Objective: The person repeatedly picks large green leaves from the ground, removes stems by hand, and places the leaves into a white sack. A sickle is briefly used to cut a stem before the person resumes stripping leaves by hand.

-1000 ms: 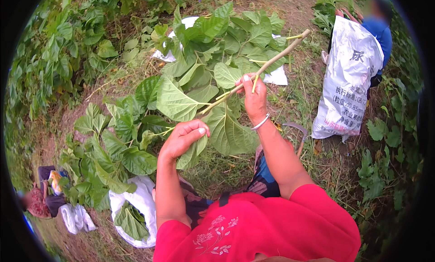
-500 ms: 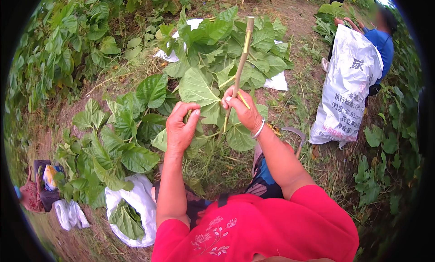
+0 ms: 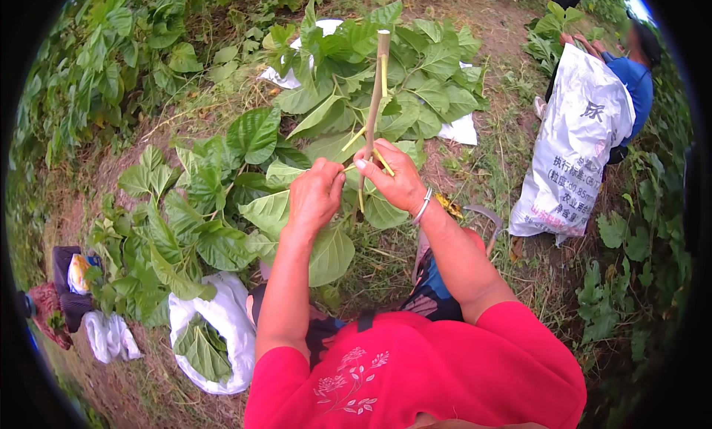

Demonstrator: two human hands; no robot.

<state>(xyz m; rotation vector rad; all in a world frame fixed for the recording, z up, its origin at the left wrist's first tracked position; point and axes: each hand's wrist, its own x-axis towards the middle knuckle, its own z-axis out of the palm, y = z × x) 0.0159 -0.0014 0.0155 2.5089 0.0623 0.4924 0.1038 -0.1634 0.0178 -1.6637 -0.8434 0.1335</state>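
Note:
My right hand (image 3: pixel 393 178), with a bracelet on its wrist, is closed around a cut leafy branch (image 3: pixel 374 95). The bare cut end points up and away from me, and short leaf-stalk stubs stick out from its sides. Close beside it, my left hand (image 3: pixel 315 194) is closed in a pinch on a thin green leaf stalk (image 3: pixel 350 168) at the branch. Broad green leaves (image 3: pixel 331 255) hang below and around my left hand. Past both hands lies a pile of large leafy branches (image 3: pixel 437 84), over white sheeting (image 3: pixel 461 130).
More leafy branches (image 3: pixel 208 206) lie to the left. An open white sack (image 3: pixel 237 318) holds picked leaves. A sickle (image 3: pixel 489 221) rests right of my knees. At the far right a person in blue (image 3: pixel 630 84) handles leaves behind a tall white sack (image 3: pixel 567 154). Bags (image 3: pixel 70 288) lie far left.
My left hand has moved right and up toward the branch, and its fingers have closed on a leaf stalk. The branch in my right hand has tipped slightly left.

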